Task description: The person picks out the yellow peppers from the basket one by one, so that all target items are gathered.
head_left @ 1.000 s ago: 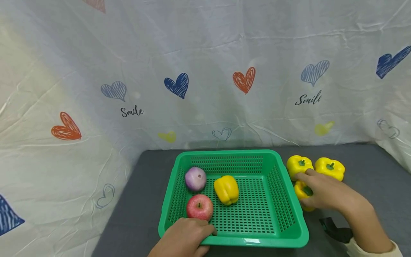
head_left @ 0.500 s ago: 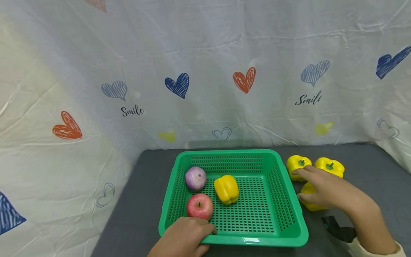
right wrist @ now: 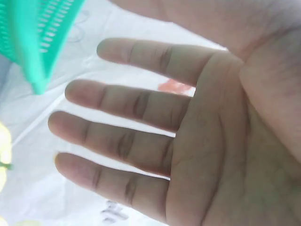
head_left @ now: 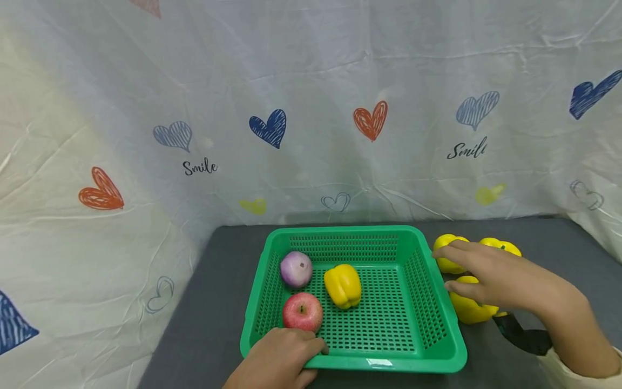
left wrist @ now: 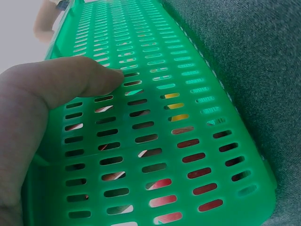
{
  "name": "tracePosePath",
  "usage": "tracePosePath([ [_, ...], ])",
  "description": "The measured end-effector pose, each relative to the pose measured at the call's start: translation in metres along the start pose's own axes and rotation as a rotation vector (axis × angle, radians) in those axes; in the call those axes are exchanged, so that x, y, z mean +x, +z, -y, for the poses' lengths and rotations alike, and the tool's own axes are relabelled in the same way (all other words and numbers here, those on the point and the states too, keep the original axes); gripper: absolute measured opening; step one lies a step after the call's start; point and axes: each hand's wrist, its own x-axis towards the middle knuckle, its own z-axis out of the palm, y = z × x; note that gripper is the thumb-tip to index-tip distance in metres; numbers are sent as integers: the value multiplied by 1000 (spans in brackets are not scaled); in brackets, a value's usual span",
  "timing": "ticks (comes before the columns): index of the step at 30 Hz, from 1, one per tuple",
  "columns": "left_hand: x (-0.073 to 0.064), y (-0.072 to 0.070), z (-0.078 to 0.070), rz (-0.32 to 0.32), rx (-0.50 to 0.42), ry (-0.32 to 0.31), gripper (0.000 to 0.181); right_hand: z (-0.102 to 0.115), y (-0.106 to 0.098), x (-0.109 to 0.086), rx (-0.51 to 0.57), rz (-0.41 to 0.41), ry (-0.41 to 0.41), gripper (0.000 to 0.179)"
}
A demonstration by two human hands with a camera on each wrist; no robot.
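A green perforated plastic basket (head_left: 369, 364) stands on the dark cloth. My left hand (head_left: 282, 356) grips its near rim, and in the left wrist view the thumb (left wrist: 101, 79) presses on the outer wall. Inside the basket lie a purple onion (head_left: 296, 269), a red apple (head_left: 303, 312) and a yellow bell pepper (head_left: 343, 286). My right hand (head_left: 507, 273) is over the peppers to the right of the basket, partly covering them. In the right wrist view its fingers are spread and nearly straight, and the palm holds nothing. Just below this hand lies a yellow bell pepper (head_left: 470, 308).
Two further yellow bell peppers sit behind the right hand, a left one (head_left: 446, 263) close to the basket wall and a right one (head_left: 502, 246). A white curtain (head_left: 311, 162) printed with hearts hangs at the back and left of the dark cloth-covered table (head_left: 194, 302).
My right hand has let go of the nearest pepper, lifted and straightened its fingers. That pepper has turned, its stem no longer showing. The left hand and basket have stayed put.
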Motion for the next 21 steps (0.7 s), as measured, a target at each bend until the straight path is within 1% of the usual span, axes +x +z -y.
tracePosePath([
  [6, 1, 0, 1, -26, -21, 13, 21, 19, -16, 16, -67, 66, -10, 41],
  [8, 1, 0, 1, -34, -28, 20, 21, 26, -18, 22, -85, 79, -28, 41],
  [10, 1, -1, 1, -26, -24, 20, 21, 34, -18, 29, -95, 96, -38, 44],
  [13, 2, -2, 2, -10, -16, 19, 22, 42, -14, 41, -123, 90, -105, 45],
  [17, 3, -2, 1, 13, -6, 9, 22, 52, -4, 58, -167, 101, -197, 45],
  [21, 3, -2, 1, 18, -9, -3, 21, 60, 9, 75, -217, 161, -244, 49],
])
